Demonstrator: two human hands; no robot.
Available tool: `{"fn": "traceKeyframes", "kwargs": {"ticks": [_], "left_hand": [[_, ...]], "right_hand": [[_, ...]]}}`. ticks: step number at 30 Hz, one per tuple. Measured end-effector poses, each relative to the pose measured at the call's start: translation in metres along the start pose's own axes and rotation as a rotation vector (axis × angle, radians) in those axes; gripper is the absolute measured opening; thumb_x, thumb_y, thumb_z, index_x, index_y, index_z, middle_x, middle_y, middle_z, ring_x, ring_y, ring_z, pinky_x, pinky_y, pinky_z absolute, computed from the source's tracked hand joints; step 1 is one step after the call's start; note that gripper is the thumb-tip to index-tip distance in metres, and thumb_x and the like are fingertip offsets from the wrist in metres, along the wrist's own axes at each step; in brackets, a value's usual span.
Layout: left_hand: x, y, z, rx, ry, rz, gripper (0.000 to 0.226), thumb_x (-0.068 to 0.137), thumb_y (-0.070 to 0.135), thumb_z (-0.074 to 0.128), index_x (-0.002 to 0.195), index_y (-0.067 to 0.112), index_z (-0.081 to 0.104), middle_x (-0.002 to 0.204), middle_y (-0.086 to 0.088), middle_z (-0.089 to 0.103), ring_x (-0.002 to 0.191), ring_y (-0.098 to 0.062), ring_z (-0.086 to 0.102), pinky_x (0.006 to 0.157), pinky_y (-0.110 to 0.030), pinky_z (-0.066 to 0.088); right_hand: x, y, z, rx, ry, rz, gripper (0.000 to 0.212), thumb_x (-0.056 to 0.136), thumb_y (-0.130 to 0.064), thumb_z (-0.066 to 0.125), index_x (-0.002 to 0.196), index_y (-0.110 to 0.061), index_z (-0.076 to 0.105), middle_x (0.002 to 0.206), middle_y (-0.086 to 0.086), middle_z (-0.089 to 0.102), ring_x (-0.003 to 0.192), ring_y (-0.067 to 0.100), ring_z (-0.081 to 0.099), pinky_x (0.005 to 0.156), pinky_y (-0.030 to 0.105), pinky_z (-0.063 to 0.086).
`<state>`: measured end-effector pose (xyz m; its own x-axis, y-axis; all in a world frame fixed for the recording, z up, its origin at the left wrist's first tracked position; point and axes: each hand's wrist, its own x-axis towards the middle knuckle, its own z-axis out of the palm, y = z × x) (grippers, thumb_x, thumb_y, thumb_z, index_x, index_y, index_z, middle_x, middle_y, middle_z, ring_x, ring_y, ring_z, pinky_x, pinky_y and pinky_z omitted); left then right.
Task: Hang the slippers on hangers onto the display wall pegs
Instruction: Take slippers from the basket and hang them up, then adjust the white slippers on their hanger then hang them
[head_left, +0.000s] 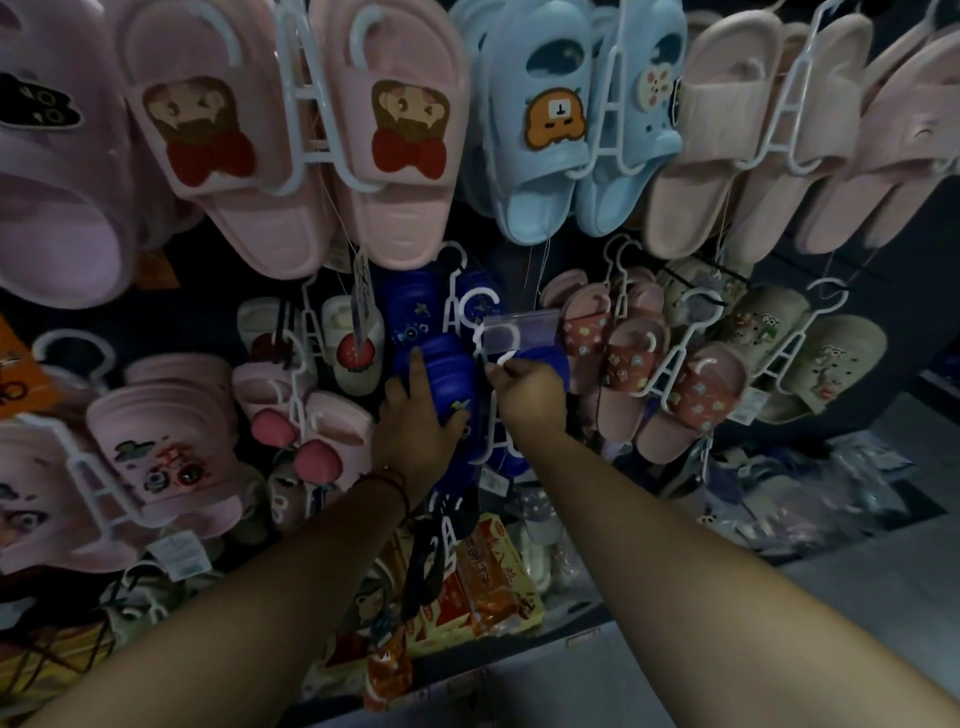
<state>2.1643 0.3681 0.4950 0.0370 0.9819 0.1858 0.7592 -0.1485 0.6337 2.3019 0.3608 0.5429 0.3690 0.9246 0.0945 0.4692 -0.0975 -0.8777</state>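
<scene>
Left hand flat, fingers straight, pressing the dark blue slippers. Right hand pinches their white hanger hook below the clear peg tag.

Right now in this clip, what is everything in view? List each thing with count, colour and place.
dark blue slippers: one pair, on a white hanger, centre, in the hands
white hanger hook: one, at the clear price tag holder
pink slippers with doll face: one pair, top left
light blue slippers with orange character: one pair, top centre
plain pale pink slippers: several pairs, top right
red-strap patterned slippers: about two pairs, right of centre
beige slippers: one pair, far right
orange packets: several, below centre
left hand: rests on the blue slipper, red wrist cord
right hand: pinches the hanger hook
</scene>
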Motion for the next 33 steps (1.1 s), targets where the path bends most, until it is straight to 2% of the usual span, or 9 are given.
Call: {"fn": "traceKeyframes", "kwargs": {"ticks": [2, 5, 9, 11, 15, 21, 25, 29, 33], "left_hand": [[0.0, -0.001, 0.0, 0.008, -0.004, 0.012, 0.096, 0.096, 0.048, 0.06, 0.161, 0.027, -0.008, 0.159, -0.017, 0.018, 0.132, -0.041, 0.042, 0.1, -0.049, 0.046], [-0.003, -0.002, -0.002, 0.05, -0.011, 0.04, 0.093, 0.099, 0.044, 0.058, 0.16, 0.031, -0.012, 0.166, -0.019, 0.006, 0.14, -0.043, 0.037, 0.103, -0.049, 0.044], [-0.016, -0.002, -0.008, 0.145, -0.001, 0.13, 0.088, 0.1, 0.038, 0.057, 0.16, 0.034, -0.006, 0.168, -0.018, -0.004, 0.149, -0.044, 0.02, 0.108, -0.052, 0.043], [-0.027, -0.007, -0.011, 0.208, 0.025, 0.236, 0.085, 0.098, 0.037, 0.061, 0.162, 0.03, 0.006, 0.167, -0.019, 0.002, 0.151, -0.044, 0.017, 0.111, -0.055, 0.04], [-0.056, -0.026, -0.014, 0.235, -0.009, 0.455, 0.078, 0.096, 0.042, 0.062, 0.16, 0.023, 0.023, 0.166, -0.016, 0.018, 0.151, -0.041, 0.021, 0.112, -0.055, 0.035], [-0.134, -0.059, 0.015, 0.318, -0.356, 0.701, 0.07, 0.092, 0.058, 0.046, 0.152, 0.022, 0.044, 0.157, -0.009, 0.043, 0.142, -0.036, 0.041, 0.11, -0.047, 0.04], [-0.186, -0.088, 0.05, 0.328, -0.568, 0.845, 0.074, 0.086, 0.06, 0.047, 0.143, 0.014, 0.054, 0.147, -0.014, 0.053, 0.133, -0.037, 0.05, 0.109, -0.045, 0.041], [-0.244, -0.113, 0.091, 0.428, -0.973, 0.709, 0.106, 0.079, 0.093, 0.016, 0.161, 0.026, 0.019, 0.169, -0.004, 0.012, 0.154, -0.029, 0.016, 0.121, -0.049, 0.025], [-0.302, -0.122, 0.118, 0.504, -1.225, 0.66, 0.087, 0.095, 0.07, 0.043, 0.162, 0.029, 0.005, 0.17, -0.002, -0.003, 0.156, -0.024, 0.002, 0.124, -0.043, 0.018]], "right_hand": [[-0.006, -0.001, -0.003, 0.047, -0.009, 0.007, 0.03, 0.1, -0.022, 0.061, 0.11, 0.006, 0.069, 0.099, 0.022, 0.071, 0.09, 0.037, 0.064, 0.083, 0.045, 0.052], [-0.02, 0.003, -0.01, 0.077, -0.026, 0.013, 0.037, 0.099, -0.019, 0.06, 0.129, 0.002, 0.062, 0.107, 0.015, 0.07, 0.092, 0.026, 0.06, 0.087, 0.038, 0.05], [-0.045, 0.019, -0.019, 0.089, -0.052, 0.065, 0.036, 0.099, -0.018, 0.058, 0.131, -0.003, 0.062, 0.116, 0.009, 0.068, 0.101, 0.018, 0.061, 0.09, 0.031, 0.049], [-0.064, 0.032, -0.025, 0.06, -0.063, 0.091, 0.038, 0.099, -0.02, 0.058, 0.135, -0.006, 0.062, 0.13, 0.008, 0.066, 0.113, 0.018, 0.062, 0.092, 0.026, 0.046], [-0.119, 0.07, -0.042, -0.082, -0.068, 0.134, 0.031, 0.1, -0.024, 0.057, 0.127, -0.012, 0.068, 0.121, 0.006, 0.07, 0.11, 0.022, 0.064, 0.09, 0.032, 0.05], [-0.225, 0.146, -0.052, -0.263, -0.077, 0.3, 0.044, 0.101, -0.029, 0.056, 0.144, -0.02, 0.052, 0.141, 0.002, 0.057, 0.121, 0.011, 0.056, 0.086, 0.013, 0.035], [-0.301, 0.196, -0.046, -0.292, -0.071, 0.491, 0.051, 0.101, -0.032, 0.055, 0.149, -0.018, 0.045, 0.155, 0.002, 0.043, 0.139, 0.018, 0.043, 0.109, 0.018, 0.028], [-0.38, 0.236, -0.045, -0.295, -0.079, 0.666, 0.047, 0.097, -0.027, 0.06, 0.142, -0.013, 0.055, 0.143, 0.008, 0.056, 0.132, 0.024, 0.051, 0.102, 0.021, 0.034], [-0.462, 0.286, -0.038, -0.216, -0.045, 0.899, 0.045, 0.087, -0.049, 0.058, 0.121, -0.02, 0.067, 0.115, 0.004, 0.07, 0.108, 0.027, 0.066, 0.089, 0.035, 0.052]]}}
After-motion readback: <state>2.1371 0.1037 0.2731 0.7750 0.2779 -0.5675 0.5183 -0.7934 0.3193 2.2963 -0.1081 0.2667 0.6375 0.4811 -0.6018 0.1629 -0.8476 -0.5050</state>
